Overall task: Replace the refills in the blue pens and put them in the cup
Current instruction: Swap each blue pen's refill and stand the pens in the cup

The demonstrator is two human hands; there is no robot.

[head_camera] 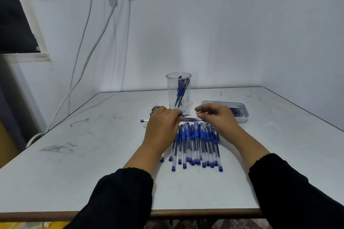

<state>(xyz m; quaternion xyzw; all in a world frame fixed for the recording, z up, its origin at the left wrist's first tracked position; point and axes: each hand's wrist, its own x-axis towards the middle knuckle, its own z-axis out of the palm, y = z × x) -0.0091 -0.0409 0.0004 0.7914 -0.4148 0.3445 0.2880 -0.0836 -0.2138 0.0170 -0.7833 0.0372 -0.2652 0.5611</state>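
Left hand (pixel 163 122) grips a pen barrel (pixel 144 120); right hand (pixel 214 115) pinches a thin refill (pixel 200 111). Misaligned, the refill could bend or drop among pens on the bench (pixel 93 163).

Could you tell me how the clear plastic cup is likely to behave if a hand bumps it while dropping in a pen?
The cup looks tall, narrow and thin-walled, so it is probably light and apt to tip. The few pens inside lean to one side, which may shift its balance. On the smooth table it might slide instead.
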